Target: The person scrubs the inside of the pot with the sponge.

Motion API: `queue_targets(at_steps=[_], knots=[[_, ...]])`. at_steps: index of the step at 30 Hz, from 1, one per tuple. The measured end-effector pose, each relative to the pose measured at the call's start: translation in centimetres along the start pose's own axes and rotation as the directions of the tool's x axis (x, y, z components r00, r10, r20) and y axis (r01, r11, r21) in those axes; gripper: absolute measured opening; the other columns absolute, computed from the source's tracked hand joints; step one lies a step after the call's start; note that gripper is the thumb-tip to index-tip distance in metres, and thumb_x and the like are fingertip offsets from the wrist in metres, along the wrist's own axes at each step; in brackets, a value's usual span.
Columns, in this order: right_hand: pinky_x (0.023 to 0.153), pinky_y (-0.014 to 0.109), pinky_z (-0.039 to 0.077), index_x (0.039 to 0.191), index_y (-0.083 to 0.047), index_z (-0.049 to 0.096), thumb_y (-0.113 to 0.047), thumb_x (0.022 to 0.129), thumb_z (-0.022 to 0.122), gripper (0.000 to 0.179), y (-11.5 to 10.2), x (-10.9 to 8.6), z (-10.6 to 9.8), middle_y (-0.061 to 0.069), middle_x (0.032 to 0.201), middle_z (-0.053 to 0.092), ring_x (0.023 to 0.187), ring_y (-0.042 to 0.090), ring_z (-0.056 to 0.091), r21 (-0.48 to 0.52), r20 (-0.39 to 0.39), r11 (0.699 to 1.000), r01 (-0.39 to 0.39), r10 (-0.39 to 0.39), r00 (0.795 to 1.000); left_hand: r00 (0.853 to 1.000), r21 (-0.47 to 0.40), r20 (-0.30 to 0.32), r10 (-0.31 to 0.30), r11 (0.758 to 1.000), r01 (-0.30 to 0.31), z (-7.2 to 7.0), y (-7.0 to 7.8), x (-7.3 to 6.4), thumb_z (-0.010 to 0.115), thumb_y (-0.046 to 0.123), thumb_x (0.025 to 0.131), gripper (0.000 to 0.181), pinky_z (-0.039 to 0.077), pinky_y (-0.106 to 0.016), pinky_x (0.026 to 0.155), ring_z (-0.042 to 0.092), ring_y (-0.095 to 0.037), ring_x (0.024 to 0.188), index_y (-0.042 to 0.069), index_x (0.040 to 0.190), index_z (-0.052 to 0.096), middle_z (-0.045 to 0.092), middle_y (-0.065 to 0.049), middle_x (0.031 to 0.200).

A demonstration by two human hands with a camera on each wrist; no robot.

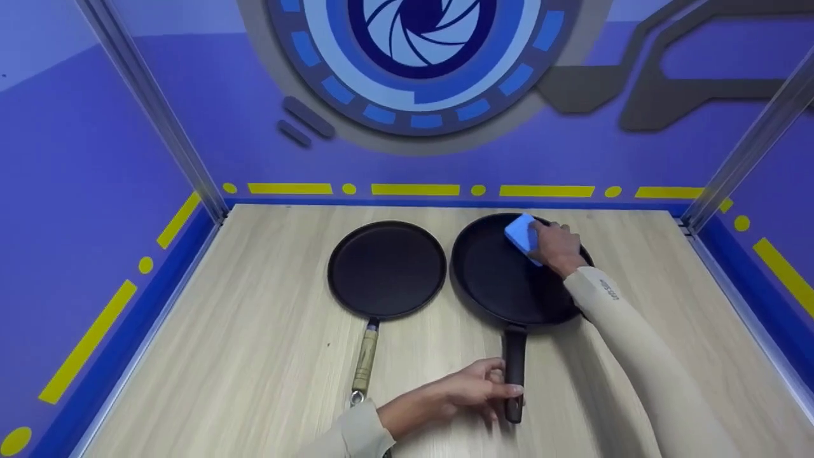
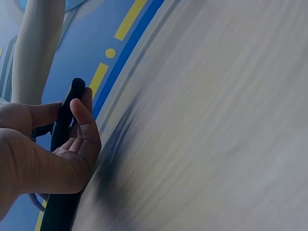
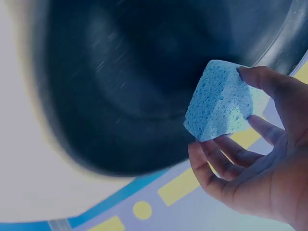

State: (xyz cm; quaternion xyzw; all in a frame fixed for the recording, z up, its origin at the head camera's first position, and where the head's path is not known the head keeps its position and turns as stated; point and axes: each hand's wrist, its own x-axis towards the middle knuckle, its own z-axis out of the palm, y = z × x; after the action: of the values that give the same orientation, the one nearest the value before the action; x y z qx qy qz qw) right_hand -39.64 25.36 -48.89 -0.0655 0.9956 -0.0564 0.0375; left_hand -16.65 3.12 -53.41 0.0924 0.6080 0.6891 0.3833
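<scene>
A large black frying pan lies on the right side of the table, its dark handle toward me. Near the end of that handle, my left hand holds it with thumb and fingers on either side; the left wrist view shows the fingers curled around the handle. My right hand grips a blue sponge over the far right part of the pan. Close up in the right wrist view, the porous sponge is pinched between thumb and fingers, tilted beside the pan's rim.
Left of the frying pan lies a shallow, flat black pan with a wooden handle, which passes close to my left sleeve. The wooden tabletop is bounded by blue-purple panels at the back and both sides.
</scene>
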Motion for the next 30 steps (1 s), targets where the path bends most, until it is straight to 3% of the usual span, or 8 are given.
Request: queue_targets(at_steps=[7, 10, 16, 20, 24, 28, 30], knots=[[0.089, 0.070, 0.050, 0.136, -0.003, 0.055, -0.026, 0.085, 0.077, 0.060, 2.8, -1.7, -1.3, 0.037, 0.118, 0.057, 0.113, 0.055, 0.054, -0.132, -0.040, 0.991, 0.017, -0.022, 0.999, 1.000, 0.008, -0.001, 0.003, 1.000, -0.003, -0.1, 0.1, -0.2, 0.068, 0.008, 0.097, 0.013, 0.049, -0.018, 0.047, 0.057, -0.005, 0.062, 0.013, 0.106, 0.060, 0.060, 0.007, 0.077], [0.090, 0.070, 0.049, 0.139, -0.003, 0.054, -0.028, 0.084, 0.078, 0.065, 3.8, -2.5, -2.2, 0.038, 0.120, 0.055, 0.114, 0.055, 0.052, -0.141, -0.004, 0.990, 0.017, -0.018, 1.000, 1.000, 0.013, -0.008, 0.001, 1.000, -0.001, -0.1, 0.1, -0.2, 0.069, 0.008, 0.097, 0.013, 0.049, -0.019, 0.047, 0.055, -0.006, 0.061, 0.012, 0.105, 0.059, 0.055, 0.008, 0.075], [0.090, 0.071, 0.048, 0.141, 0.002, 0.050, -0.031, 0.085, 0.077, 0.071, 5.3, -5.0, -4.2, 0.041, 0.122, 0.055, 0.112, 0.059, 0.052, -0.111, 0.092, 0.994, 0.019, -0.009, 0.996, 1.000, 0.041, -0.020, -0.006, 0.999, 0.007, 0.1, 0.0, -0.2, 0.068, 0.011, 0.097, 0.014, 0.049, -0.019, 0.047, 0.057, -0.007, 0.061, 0.011, 0.107, 0.058, 0.062, 0.005, 0.079], [0.087, 0.069, 0.051, 0.140, 0.001, 0.053, -0.031, 0.085, 0.076, 0.068, 5.3, -6.7, -5.3, 0.039, 0.122, 0.058, 0.111, 0.058, 0.054, -0.144, 0.174, 0.988, 0.051, -0.026, 0.984, 1.000, 0.042, -0.020, -0.014, 0.999, 0.015, -0.1, 0.1, -0.2, 0.068, 0.011, 0.098, 0.015, 0.049, -0.018, 0.047, 0.054, -0.006, 0.064, 0.011, 0.107, 0.056, 0.056, 0.006, 0.077], [0.089, 0.068, 0.051, 0.138, -0.002, 0.060, -0.034, 0.087, 0.076, 0.062, 4.0, -8.4, -6.5, 0.035, 0.126, 0.058, 0.115, 0.055, 0.053, -0.217, 0.281, 0.970, 0.110, -0.046, 0.959, 0.999, 0.036, -0.025, -0.022, 0.999, 0.023, -0.1, 0.2, -0.3, 0.068, 0.010, 0.098, 0.016, 0.049, -0.019, 0.047, 0.051, -0.006, 0.065, 0.012, 0.106, 0.055, 0.050, 0.007, 0.076], [0.094, 0.063, 0.051, 0.134, 0.000, 0.064, -0.038, 0.089, 0.072, 0.060, 2.6, -9.6, -7.5, 0.032, 0.133, 0.060, 0.120, 0.053, 0.054, -0.231, 0.410, 0.960, 0.159, -0.053, 0.911, 0.999, 0.034, -0.038, -0.017, 0.999, 0.019, 0.1, 0.2, -0.3, 0.069, 0.010, 0.097, 0.017, 0.049, -0.019, 0.047, 0.050, -0.007, 0.064, 0.012, 0.106, 0.055, 0.048, 0.007, 0.077], [0.086, 0.052, 0.054, 0.107, 0.003, 0.072, -0.036, 0.090, 0.066, 0.043, 1.9, -9.9, -7.7, 0.024, 0.109, 0.068, 0.100, 0.041, 0.062, -0.218, 0.499, 0.959, 0.184, -0.052, 0.865, 0.999, 0.038, -0.041, -0.016, 0.999, 0.018, 0.2, 0.2, -0.3, 0.069, 0.010, 0.097, 0.016, 0.049, -0.019, 0.046, 0.050, -0.007, 0.063, 0.012, 0.105, 0.055, 0.048, 0.007, 0.076]])
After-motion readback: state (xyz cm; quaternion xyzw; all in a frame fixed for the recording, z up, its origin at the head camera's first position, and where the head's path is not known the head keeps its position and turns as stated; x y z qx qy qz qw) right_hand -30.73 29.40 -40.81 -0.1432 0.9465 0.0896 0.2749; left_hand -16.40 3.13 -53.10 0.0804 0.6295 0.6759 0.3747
